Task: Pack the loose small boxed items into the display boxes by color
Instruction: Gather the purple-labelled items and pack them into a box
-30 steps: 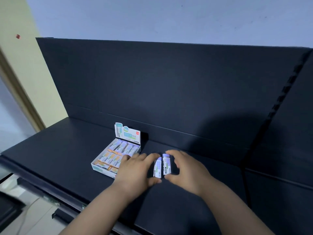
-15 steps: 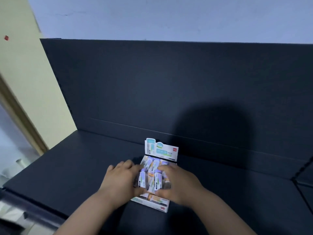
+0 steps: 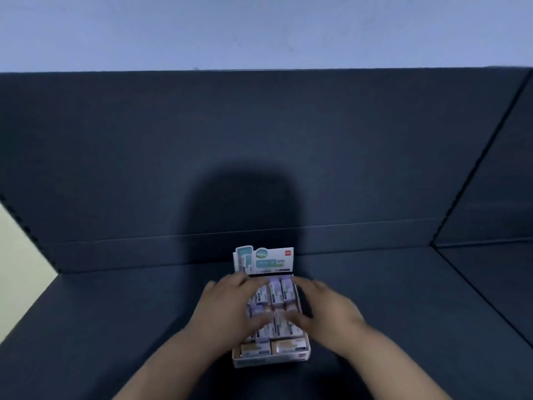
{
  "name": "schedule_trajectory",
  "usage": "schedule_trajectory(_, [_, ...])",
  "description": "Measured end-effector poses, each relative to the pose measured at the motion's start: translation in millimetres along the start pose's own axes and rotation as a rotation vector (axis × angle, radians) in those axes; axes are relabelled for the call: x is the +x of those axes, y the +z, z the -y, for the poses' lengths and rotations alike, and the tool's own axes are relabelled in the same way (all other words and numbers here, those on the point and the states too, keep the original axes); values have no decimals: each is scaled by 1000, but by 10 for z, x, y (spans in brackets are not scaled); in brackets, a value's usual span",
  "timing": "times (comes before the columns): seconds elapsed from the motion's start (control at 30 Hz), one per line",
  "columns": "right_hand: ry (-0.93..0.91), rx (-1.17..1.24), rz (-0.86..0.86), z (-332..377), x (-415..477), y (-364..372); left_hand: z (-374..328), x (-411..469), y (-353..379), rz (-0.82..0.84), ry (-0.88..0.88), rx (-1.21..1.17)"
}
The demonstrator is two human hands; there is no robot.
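Head view looks down on one open display box (image 3: 271,360) standing on a dark shelf (image 3: 115,313), close to the shelf's back edge and about midway along it, with its printed lid flap (image 3: 264,260) upright at the rear. Two hands are over the box. The left hand (image 3: 227,310) lies flat across the box's left half, fingers spread and extended toward the back edge; its grip is loose and open, and whether it pinches any item cannot be told through the blur. The right hand (image 3: 326,310) covers the right side, fingers likewise spread, thumb reaching in over the middle rows; its grip also looks open, with nothing plainly held. Between the hands, purple small boxes (image 3: 278,293) lie packed in rows; about three show clearly at the back row, others are blurred. Two orange small boxes (image 3: 272,348) lie side by side at the front wall of the box.
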State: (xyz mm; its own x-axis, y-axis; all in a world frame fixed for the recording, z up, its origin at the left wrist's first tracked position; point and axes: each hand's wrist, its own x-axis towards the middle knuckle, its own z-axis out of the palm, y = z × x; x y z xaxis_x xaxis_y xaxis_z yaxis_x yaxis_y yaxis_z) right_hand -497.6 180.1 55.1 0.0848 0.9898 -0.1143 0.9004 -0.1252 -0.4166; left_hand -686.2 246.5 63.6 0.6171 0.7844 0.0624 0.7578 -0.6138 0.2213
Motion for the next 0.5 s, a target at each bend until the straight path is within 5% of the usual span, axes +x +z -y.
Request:
schedule_trajectory(0.2, [98,-47,-62,-331,-55,-246,-489,413,122,-69,148,58])
schedule_trajectory(0.5, [106,-54,-87,-1181,-100,-680,-1405,851,383,-107,123,78])
